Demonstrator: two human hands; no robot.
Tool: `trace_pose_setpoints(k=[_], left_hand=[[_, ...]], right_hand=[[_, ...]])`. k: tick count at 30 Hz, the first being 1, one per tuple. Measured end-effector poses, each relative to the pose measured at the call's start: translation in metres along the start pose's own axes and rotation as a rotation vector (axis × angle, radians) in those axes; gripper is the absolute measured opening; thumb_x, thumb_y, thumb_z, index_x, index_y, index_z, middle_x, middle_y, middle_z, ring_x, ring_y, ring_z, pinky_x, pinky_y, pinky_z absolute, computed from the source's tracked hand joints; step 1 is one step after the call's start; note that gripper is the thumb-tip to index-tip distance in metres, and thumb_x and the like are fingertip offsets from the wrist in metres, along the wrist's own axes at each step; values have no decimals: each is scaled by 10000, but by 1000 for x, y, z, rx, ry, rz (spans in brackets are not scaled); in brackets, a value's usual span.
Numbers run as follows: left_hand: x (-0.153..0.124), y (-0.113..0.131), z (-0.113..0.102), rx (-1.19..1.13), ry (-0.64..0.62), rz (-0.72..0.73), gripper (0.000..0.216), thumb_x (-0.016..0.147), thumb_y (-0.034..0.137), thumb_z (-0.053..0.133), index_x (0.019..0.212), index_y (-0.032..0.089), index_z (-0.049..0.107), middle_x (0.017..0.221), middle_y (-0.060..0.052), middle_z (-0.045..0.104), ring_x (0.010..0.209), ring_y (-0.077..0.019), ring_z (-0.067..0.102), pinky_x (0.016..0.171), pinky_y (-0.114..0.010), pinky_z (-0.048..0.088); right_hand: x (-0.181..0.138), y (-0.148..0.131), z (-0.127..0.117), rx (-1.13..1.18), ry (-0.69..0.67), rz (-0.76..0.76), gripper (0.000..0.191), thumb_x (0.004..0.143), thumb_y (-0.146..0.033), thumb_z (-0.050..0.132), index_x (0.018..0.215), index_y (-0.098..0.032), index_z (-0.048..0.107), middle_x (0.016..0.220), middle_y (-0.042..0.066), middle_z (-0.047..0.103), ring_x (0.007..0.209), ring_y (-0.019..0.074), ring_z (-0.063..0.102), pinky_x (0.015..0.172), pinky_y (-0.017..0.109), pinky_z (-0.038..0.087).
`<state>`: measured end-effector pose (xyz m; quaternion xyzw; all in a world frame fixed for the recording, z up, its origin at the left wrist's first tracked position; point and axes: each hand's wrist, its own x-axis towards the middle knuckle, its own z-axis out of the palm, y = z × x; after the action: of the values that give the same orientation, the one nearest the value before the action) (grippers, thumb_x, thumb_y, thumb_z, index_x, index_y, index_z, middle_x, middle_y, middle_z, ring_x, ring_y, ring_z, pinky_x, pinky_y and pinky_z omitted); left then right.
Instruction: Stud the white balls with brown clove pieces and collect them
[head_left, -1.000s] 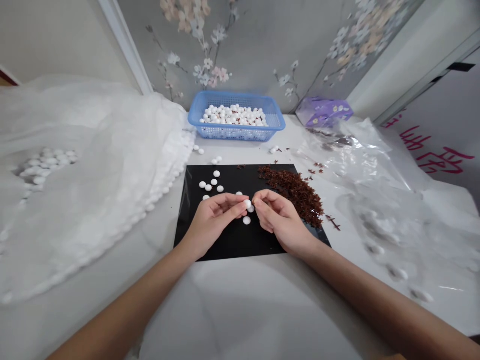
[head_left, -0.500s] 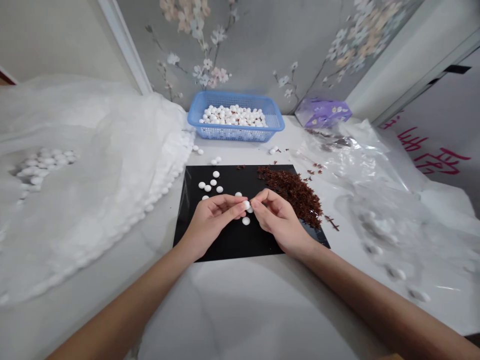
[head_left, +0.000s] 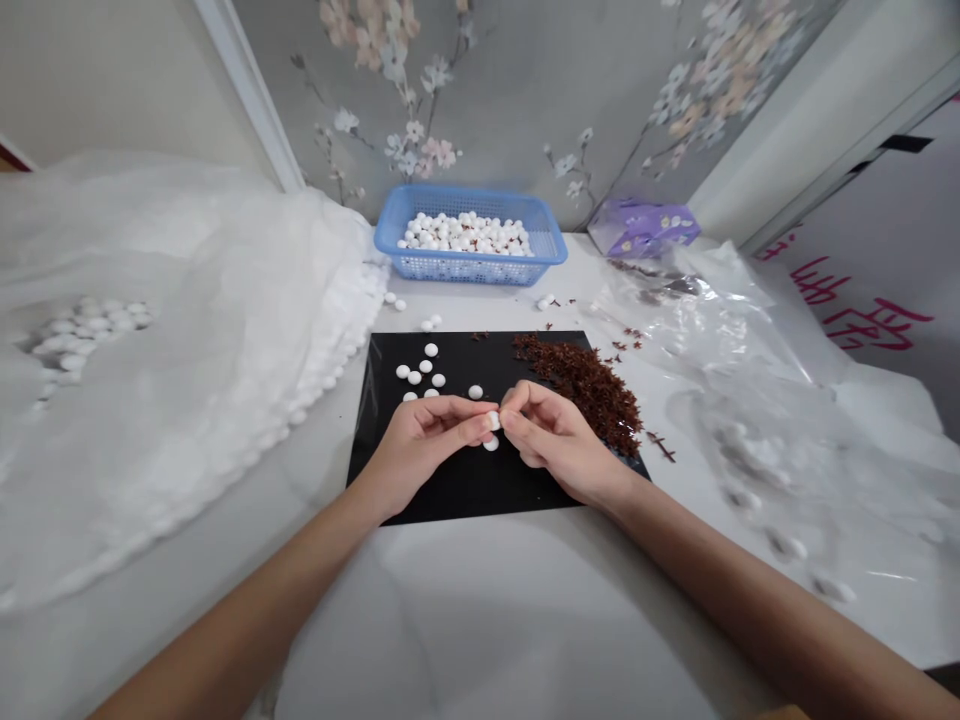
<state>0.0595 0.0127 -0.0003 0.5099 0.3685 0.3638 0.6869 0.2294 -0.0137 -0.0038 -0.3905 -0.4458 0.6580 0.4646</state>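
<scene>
My left hand (head_left: 427,440) pinches a small white bead (head_left: 493,420) over a black mat (head_left: 450,480). Fingertip to fingertip with it, my right hand (head_left: 551,440) is closed in a pinch against the same bead; what it holds, if anything, is too small to make out. Another white bead (head_left: 490,443) lies on the mat just below the fingers. Several more white beads (head_left: 421,374) lie at the mat's far left. A heap of small dark red-brown pieces (head_left: 589,385) covers the mat's right side, close behind my right hand.
A blue basket (head_left: 551,245) of white beads stands at the back by the flowered wall. White gauzy fabric (head_left: 187,360) trimmed with beads fills the left. Clear plastic sheet (head_left: 750,400) covers the right. A purple packet (head_left: 641,228) lies at the back right.
My two hands have drawn closer, so the fingertips now meet around the bead. A white bead behind the left fingers is now uncovered on the mat.
</scene>
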Motion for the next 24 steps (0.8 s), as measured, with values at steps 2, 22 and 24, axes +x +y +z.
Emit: trace_pose_setpoints(k=[2,22,24], left_hand=[[0,0,0,-13,-13,-2,87,725,242,702,806,226,730,711,20,708,709,-91,630,733,-205,485],[-1,2,5,43,54,-6,158,749,319,670,858,208,697,752,9,657,710,-90,588,693,-203,459],[-2,3,6,173,113,77,165,754,330,654,852,199,675,783,2,651,696,-105,581,648,-221,461]], right_hand=[[0,1,-1,-4,-13,-6,244,803,-361,625,719,-192,470,564,-81,380,422,36,225,374,195,130],[-13,7,12,-700,346,-596,110,787,-198,618,885,-204,570,767,-16,510,467,47,409,441,226,349],[-11,4,10,-741,364,-638,70,798,-195,598,864,-194,575,741,-12,507,490,63,432,454,233,357]])
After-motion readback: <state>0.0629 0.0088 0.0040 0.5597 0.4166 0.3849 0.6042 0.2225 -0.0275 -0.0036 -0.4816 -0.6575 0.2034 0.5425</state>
